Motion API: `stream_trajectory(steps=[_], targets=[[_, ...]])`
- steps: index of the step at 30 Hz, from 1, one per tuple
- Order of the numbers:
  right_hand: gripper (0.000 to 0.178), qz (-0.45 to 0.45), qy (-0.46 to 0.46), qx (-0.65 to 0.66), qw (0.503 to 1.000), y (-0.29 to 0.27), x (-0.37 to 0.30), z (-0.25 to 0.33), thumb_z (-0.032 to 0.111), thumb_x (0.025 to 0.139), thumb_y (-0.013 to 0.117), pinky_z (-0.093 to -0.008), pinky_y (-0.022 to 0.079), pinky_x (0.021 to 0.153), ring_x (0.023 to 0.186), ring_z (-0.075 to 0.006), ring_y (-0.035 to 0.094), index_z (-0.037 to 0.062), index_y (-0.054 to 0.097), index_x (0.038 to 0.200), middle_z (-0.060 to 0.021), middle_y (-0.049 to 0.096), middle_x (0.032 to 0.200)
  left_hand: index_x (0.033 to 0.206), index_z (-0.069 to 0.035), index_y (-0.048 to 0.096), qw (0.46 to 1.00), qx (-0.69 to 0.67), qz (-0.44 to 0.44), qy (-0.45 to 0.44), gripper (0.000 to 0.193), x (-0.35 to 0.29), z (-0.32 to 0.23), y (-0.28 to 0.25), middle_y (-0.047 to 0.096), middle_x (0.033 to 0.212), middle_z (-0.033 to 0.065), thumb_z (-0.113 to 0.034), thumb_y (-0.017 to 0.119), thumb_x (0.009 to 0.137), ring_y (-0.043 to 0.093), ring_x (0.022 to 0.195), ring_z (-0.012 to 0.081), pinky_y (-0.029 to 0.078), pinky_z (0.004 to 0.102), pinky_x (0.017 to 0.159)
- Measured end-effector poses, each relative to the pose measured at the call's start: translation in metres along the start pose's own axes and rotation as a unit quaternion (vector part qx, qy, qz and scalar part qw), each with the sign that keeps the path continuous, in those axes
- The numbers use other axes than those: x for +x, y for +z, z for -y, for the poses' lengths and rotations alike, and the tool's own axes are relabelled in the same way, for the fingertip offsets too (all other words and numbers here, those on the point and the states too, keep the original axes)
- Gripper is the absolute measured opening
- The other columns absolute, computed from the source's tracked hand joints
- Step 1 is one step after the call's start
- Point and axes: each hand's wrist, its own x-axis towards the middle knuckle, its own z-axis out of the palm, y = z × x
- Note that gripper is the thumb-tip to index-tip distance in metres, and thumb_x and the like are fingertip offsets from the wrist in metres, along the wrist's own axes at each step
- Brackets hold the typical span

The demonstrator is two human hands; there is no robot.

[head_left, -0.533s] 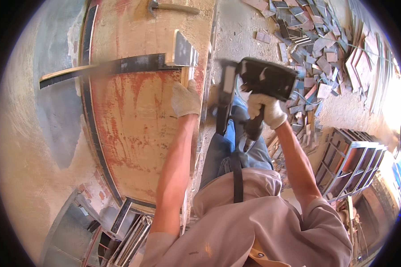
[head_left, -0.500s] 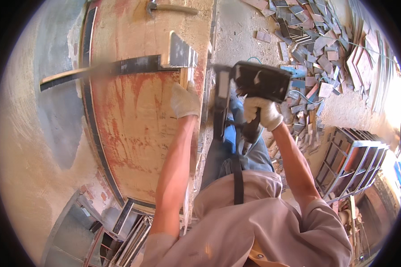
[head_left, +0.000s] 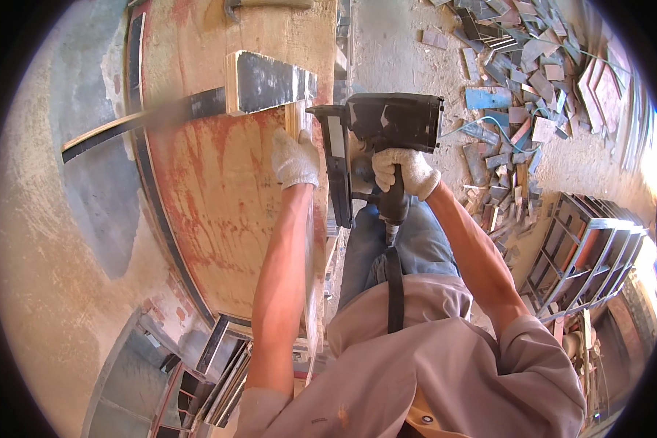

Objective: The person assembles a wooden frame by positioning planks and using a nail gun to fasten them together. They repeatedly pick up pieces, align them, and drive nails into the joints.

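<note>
Your gloved right hand [head_left: 405,171] was clenched round the grip of the heavy, rigid black nail gun [head_left: 387,139]; your gloved left hand [head_left: 296,159] pressed, fingers curled, on the stiff pale wooden strip [head_left: 293,120]; best held low.

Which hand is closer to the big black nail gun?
Right. The right hand, in a white glove, grips the black nail gun by its handle. The gloved left hand rests on the reddish wooden board just beside the gun.
</note>
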Motion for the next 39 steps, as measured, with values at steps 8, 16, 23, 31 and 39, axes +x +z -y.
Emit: stream_trajectory(steps=[8,16,23,31,39], targets=[[0.031,-0.01,0.023,0.016,1.0,0.007,0.0,-0.006,0.015,0.089,0.055,-0.0323,0.039,0.056,0.053,-0.0166,0.039,0.0142,0.039,0.062,-0.0015,0.04,0.059,0.111,0.007,0.056,1.0,-0.023,-0.015,-0.003,0.041,0.0,0.003,0.005,0.065,0.106,0.031,-0.029,0.068,0.094,0.065,0.099,0.0486,0.051,0.054,0.085],[0.032,-0.008,0.024,0.011,1.0,0.004,0.006,-0.006,0.016,0.089,0.055,-0.0323,0.041,0.056,0.052,-0.0163,0.04,0.0138,0.04,0.062,-0.0016,0.04,0.058,0.115,0.008,0.056,0.999,-0.02,-0.025,0.014,0.042,-0.001,0.001,0.006,0.066,0.106,0.0322,-0.028,0.066,0.095,0.066,0.099,0.0491,0.051,0.0539,0.086],[0.031,0.004,0.033,0.01,0.999,-0.004,0.001,-0.01,0.013,0.089,0.054,-0.0352,0.041,0.056,0.051,-0.0175,0.04,0.0137,0.04,0.061,-0.0027,0.04,0.058,0.112,0.006,0.056,0.997,-0.024,-0.055,0.04,0.046,-0.002,0.019,0.008,0.067,0.104,0.0313,-0.033,0.069,0.093,0.067,0.097,0.0475,0.052,0.0533,0.084],[0.031,0.025,0.08,0.023,0.996,-0.009,-0.001,-0.021,0.011,0.091,0.053,-0.0333,0.041,0.056,0.052,-0.0171,0.042,0.0126,0.043,0.062,-0.0028,0.042,0.059,0.097,0.001,0.066,0.992,0.126,0.017,0.01,0.054,-0.054,0.049,-0.006,0.072,0.089,0.0268,-0.052,0.064,0.094,0.071,0.084,0.0441,0.055,0.0536,0.073],[0.03,0.068,0.081,0.028,0.994,-0.016,-0.007,-0.038,0.014,0.09,0.047,-0.0349,0.041,0.055,0.052,-0.0194,0.042,0.0141,0.04,0.061,-0.0032,0.04,0.058,0.097,-0.002,0.066,0.982,0.173,0.082,0.004,0.047,-0.05,0.045,-0.013,0.073,0.084,0.0236,-0.049,0.057,0.096,0.072,0.081,0.0425,0.056,0.0536,0.071]])
